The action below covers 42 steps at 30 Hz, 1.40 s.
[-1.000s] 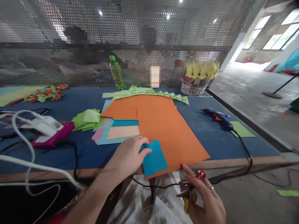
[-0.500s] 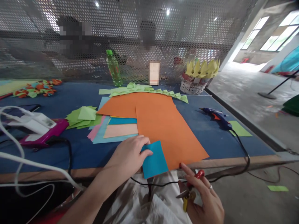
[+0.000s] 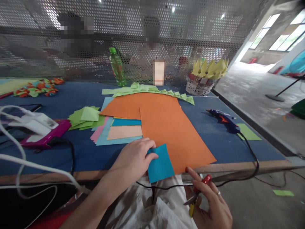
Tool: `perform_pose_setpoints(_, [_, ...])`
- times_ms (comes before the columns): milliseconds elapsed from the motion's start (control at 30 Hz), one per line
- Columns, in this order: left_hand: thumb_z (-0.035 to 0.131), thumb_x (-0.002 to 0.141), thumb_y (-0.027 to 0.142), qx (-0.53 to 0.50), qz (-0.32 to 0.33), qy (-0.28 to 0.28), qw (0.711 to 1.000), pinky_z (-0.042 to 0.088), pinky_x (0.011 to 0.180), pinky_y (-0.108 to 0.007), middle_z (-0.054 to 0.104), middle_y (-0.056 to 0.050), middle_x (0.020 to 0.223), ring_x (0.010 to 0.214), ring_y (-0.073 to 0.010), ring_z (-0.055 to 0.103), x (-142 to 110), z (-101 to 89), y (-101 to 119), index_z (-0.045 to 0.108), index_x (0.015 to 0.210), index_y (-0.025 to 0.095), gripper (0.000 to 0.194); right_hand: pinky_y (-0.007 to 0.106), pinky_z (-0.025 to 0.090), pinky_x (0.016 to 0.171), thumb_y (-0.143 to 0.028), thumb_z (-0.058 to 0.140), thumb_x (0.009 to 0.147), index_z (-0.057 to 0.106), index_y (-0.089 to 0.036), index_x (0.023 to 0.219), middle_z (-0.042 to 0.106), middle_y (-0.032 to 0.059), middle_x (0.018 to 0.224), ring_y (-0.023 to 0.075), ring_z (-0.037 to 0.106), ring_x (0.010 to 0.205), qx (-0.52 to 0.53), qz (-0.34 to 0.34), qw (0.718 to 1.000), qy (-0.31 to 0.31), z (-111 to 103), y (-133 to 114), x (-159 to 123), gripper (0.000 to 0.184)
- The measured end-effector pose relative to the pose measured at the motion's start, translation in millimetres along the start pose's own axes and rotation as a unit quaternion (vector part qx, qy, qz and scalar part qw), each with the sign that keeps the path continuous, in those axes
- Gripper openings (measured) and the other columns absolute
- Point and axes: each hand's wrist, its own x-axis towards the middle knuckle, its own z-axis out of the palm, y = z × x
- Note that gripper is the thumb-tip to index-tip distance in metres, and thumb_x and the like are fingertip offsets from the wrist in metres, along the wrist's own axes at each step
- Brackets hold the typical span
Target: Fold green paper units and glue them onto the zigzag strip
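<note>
My left hand [image 3: 137, 156] pinches a blue paper square [image 3: 160, 165] at its upper left, over the table's front edge. Under and behind the square lies a large sheet of orange paper [image 3: 171, 133], its near corner reaching the edge. Low on the right, my right hand [image 3: 212, 200] is closed around a pair of scissors [image 3: 196, 192] with red and yellow handles; its index fingertip is close to the orange sheet's near edge. Left of the orange sheet, pink, light blue and peach papers [image 3: 125, 132] are stacked partly beneath it.
A glue gun [image 3: 224, 120] with a black cord lies at right. Left are a purple power strip [image 3: 47, 133] with white chargers and some green paper pieces [image 3: 84, 118]. Behind stand a green bottle [image 3: 117, 68], a folded green paper strip [image 3: 152, 91] and a basket [image 3: 202, 83] with yellow paper points.
The whole view has shifted slightly, so things appear a little farther right. Both hands keep their hold on the blue square and the scissors.
</note>
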Motion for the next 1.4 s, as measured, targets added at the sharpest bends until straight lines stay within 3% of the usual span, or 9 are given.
perform_pose_setpoints(167, [0.063, 0.091, 0.021, 0.002, 0.003, 0.007, 1.000, 0.036, 0.070, -0.031, 0.061, 0.001, 0.088, 0.086, -0.0196, 0.059, -2.2, -0.3, 1.3, 0.055, 0.080, 0.021, 0.014, 0.028, 0.055, 0.080, -0.009, 0.067, 0.088, 0.065, -0.015, 0.100, 0.081, 0.0115, 0.094, 0.0165, 0.077, 0.080, -0.003, -0.021, 0.999, 0.040, -0.3, -13.7, 9.9, 0.013])
perform_pose_setpoints(367, [0.068, 0.088, 0.020, 0.006, 0.013, 0.020, 1.000, 0.039, 0.075, -0.032, 0.060, 0.001, 0.091, 0.090, -0.0203, 0.059, 0.1, -1.3, 1.8, 0.054, 0.082, 0.021, 0.015, 0.028, 0.053, 0.071, -0.011, 0.051, 0.100, 0.068, -0.014, 0.098, 0.080, 0.0122, 0.101, 0.0151, 0.075, 0.074, 0.019, -0.189, 0.980, -0.055, 6.1, -25.5, 45.5, 0.017])
perform_pose_setpoints(600, [0.077, 0.082, 0.021, 0.008, 0.024, 0.055, 0.998, 0.045, 0.080, -0.034, 0.060, 0.000, 0.098, 0.097, -0.0225, 0.059, 0.1, -1.9, -1.3, 0.055, 0.091, 0.021, 0.023, 0.034, 0.052, 0.071, -0.014, 0.053, 0.101, 0.070, -0.014, 0.102, 0.078, 0.0105, 0.110, 0.0185, 0.074, 0.077, 0.028, -0.213, 0.975, -0.058, 20.6, -22.3, 43.6, 0.017])
perform_pose_setpoints(767, [0.080, 0.079, 0.021, 0.012, 0.044, 0.112, 0.993, 0.048, 0.087, -0.040, 0.060, -0.005, 0.108, 0.106, -0.0264, 0.058, -1.9, 4.4, -7.5, 0.056, 0.105, 0.020, 0.036, 0.032, 0.052, 0.070, -0.014, 0.049, 0.102, 0.071, -0.014, 0.099, 0.079, 0.0090, 0.105, 0.0171, 0.073, 0.075, 0.029, -0.212, 0.976, -0.050, 23.3, -22.6, 47.5, 0.022])
perform_pose_setpoints(900, [0.076, 0.083, 0.018, 0.018, 0.104, 0.161, 0.981, 0.045, 0.099, -0.043, 0.061, -0.005, 0.120, 0.115, -0.0256, 0.055, -7.4, 12.6, -13.5, 0.057, 0.112, 0.022, 0.035, 0.031, 0.052, 0.068, -0.013, 0.051, 0.101, 0.071, -0.014, 0.098, 0.081, 0.0073, 0.100, 0.0162, 0.072, 0.070, 0.019, -0.216, 0.975, -0.042, 24.3, -23.3, 51.2, 0.020])
perform_pose_setpoints(1000, [0.060, 0.094, 0.012, 0.012, 0.182, 0.186, 0.965, 0.042, 0.106, -0.039, 0.062, -0.003, 0.128, 0.121, -0.0202, 0.055, -17.8, 18.7, -21.5, 0.060, 0.117, 0.024, 0.026, 0.031, 0.053, 0.068, -0.014, 0.053, 0.101, 0.071, -0.015, 0.098, 0.080, 0.0070, 0.101, 0.0170, 0.073, 0.072, 0.015, -0.218, 0.975, -0.046, 25.2, -21.1, 48.8, 0.019])
perform_pose_setpoints(1133, [0.041, 0.098, 0.004, 0.022, 0.297, 0.115, 0.948, 0.035, 0.119, -0.032, 0.055, -0.003, 0.148, 0.141, -0.0143, 0.044, -35.9, 21.6, -35.2, 0.051, 0.139, 0.022, 0.045, 0.030, 0.054, 0.075, -0.015, 0.057, 0.099, 0.072, -0.015, 0.103, 0.080, 0.0071, 0.104, 0.0159, 0.074, 0.078, 0.014, -0.221, 0.973, -0.065, 25.6, -17.4, 43.7, 0.016])
perform_pose_setpoints(1233, [0.044, 0.101, 0.014, 0.065, 0.308, 0.037, 0.948, 0.030, 0.123, -0.036, 0.047, -0.004, 0.156, 0.148, -0.0166, 0.035, -44.0, 19.8, -41.5, 0.043, 0.148, 0.019, 0.047, 0.028, 0.055, 0.077, -0.016, 0.058, 0.098, 0.072, -0.016, 0.104, 0.081, 0.0070, 0.102, 0.0158, 0.075, 0.082, 0.014, -0.215, 0.974, -0.072, 23.7, -16.2, 42.6, 0.015])
perform_pose_setpoints(1400, [0.048, 0.102, 0.025, 0.094, 0.310, 0.011, 0.946, 0.026, 0.125, -0.039, 0.039, -0.003, 0.159, 0.151, -0.0193, 0.029, -45.4, 18.0, -42.4, 0.039, 0.151, 0.019, 0.050, 0.024, 0.057, 0.077, -0.020, 0.064, 0.095, 0.074, -0.023, 0.100, 0.082, 0.0015, 0.096, 0.0146, 0.075, 0.076, -0.012, -0.205, 0.976, -0.069, 18.2, -18.3, 44.9, 0.012])
